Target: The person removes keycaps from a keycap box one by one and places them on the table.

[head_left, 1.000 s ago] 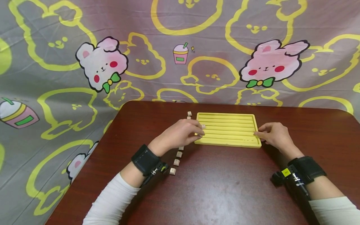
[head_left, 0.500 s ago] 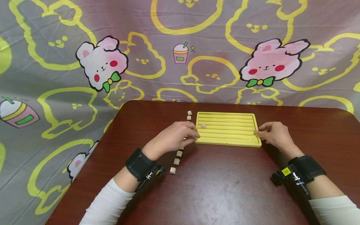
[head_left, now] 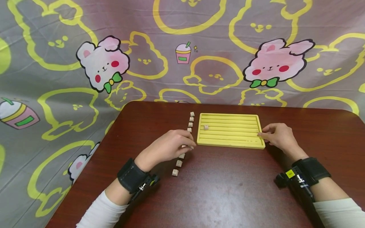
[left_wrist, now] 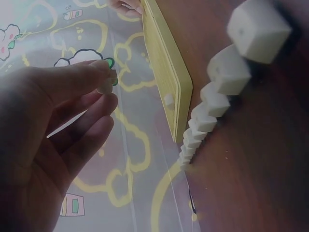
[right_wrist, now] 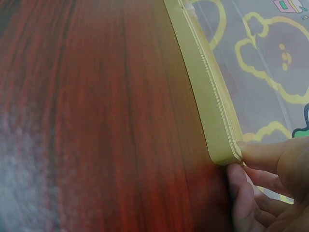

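Observation:
My left hand [head_left: 178, 144] hovers over a row of small cream keycaps [head_left: 175, 173] on the table, overlapping the middle of the row in the head view. In the left wrist view its thumb and fingertips sit close together, with no keycap showing between them. A yellow ridged tray [head_left: 231, 139] lies to the right of the row. One keycap [head_left: 206, 127] rests near the tray's left end, on a middle ridge line. At the tray's right edge, my right hand [head_left: 278, 136] pinches the rim, thumb [right_wrist: 263, 155] on top and fingers against the side and corner.
The dark reddish wooden table [head_left: 228, 186] extends in front of the tray and to both sides. A patterned cloth [head_left: 159, 69] with cartoon rabbits hangs behind it and along the left.
My left hand has let go of a keycap in the tray and moved left and nearer over the row. The right hand has stayed at the tray's edge.

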Motion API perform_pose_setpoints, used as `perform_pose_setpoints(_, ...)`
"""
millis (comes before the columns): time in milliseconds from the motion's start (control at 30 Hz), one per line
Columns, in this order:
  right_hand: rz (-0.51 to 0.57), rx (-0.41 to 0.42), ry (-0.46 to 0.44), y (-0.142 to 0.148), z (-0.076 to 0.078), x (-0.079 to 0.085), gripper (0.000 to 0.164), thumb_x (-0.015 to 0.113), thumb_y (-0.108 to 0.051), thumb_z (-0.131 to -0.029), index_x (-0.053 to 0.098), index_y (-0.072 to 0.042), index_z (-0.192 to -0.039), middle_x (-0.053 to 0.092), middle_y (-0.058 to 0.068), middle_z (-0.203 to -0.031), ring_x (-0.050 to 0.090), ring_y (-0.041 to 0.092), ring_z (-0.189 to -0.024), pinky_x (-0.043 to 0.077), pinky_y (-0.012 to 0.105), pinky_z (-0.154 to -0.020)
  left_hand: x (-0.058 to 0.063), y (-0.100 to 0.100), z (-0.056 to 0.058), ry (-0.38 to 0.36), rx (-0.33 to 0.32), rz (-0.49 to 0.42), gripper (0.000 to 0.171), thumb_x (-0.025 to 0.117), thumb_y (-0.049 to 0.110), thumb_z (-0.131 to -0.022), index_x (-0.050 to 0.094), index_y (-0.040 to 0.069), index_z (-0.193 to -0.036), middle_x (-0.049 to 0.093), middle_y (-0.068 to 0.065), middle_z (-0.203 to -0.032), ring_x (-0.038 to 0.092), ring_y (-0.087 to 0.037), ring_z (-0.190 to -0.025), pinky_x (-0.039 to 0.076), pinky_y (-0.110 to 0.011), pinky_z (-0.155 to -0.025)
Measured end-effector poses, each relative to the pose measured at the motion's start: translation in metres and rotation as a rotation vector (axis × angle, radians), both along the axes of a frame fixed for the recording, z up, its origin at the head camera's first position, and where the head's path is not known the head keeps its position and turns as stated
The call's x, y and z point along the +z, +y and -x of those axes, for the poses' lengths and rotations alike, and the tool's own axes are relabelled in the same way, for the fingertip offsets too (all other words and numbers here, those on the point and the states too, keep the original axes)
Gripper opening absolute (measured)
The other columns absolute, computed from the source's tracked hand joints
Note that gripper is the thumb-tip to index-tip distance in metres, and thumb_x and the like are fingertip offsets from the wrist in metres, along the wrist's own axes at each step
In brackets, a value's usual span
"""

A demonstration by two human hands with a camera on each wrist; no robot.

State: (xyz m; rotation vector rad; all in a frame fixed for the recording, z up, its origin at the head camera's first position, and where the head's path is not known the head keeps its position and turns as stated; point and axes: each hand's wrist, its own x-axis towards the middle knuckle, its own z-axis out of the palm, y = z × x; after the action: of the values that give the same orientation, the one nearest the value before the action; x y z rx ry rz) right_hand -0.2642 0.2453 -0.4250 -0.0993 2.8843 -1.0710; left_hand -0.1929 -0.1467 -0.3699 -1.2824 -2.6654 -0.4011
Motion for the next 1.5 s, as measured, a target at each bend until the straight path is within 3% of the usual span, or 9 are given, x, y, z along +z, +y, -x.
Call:
perform_pose_setpoints(267, 0.001, 0.003, -0.007, 0.001, 0.0, 0.0, 0.037, 0.072, -0.026, -0.089, 0.067, 0.005, -0.11, 0.073, 0.02, -0.093, 0.067, 0.014, -0.068, 0.059, 0.028, -0.061, -0.009, -0.01, -0.013, -0.041, 0.023, -0.015, 0.017, 0.079, 0.007, -0.083, 0.078, 0.013, -0.099, 0.07, 0.004, -0.096, 0.066, -0.008, -0.088, 0.057, -0.022, -0.078)
perform_pose_setpoints(933, 0.003, -0.008, -0.011, 0.0, 0.001, -0.001, 0.038, 0.073, -0.026, -0.089, 0.067, 0.005, -0.109, 0.073, 0.021, -0.094, 0.068, 0.014, -0.069, 0.059, 0.027, -0.06, -0.021, -0.017, -0.028, -0.053, 0.03, -0.017, 0.016, 0.078, 0.007, -0.084, 0.078, 0.015, -0.098, 0.069, 0.007, -0.095, 0.064, -0.006, -0.087, 0.057, -0.022, -0.078)
perform_pose_setpoints(1500, 0.011, 0.001, -0.004, 0.001, 0.0, -0.001, 0.039, 0.073, -0.026, -0.089, 0.067, 0.005, -0.11, 0.072, 0.023, -0.097, 0.068, 0.013, -0.069, 0.06, 0.029, -0.062, -0.024, -0.024, -0.052, 0.016, -0.005, 0.017, 0.017, 0.079, 0.01, -0.083, 0.078, 0.016, -0.099, 0.069, 0.007, -0.096, 0.064, -0.007, -0.09, 0.055, -0.023, -0.081)
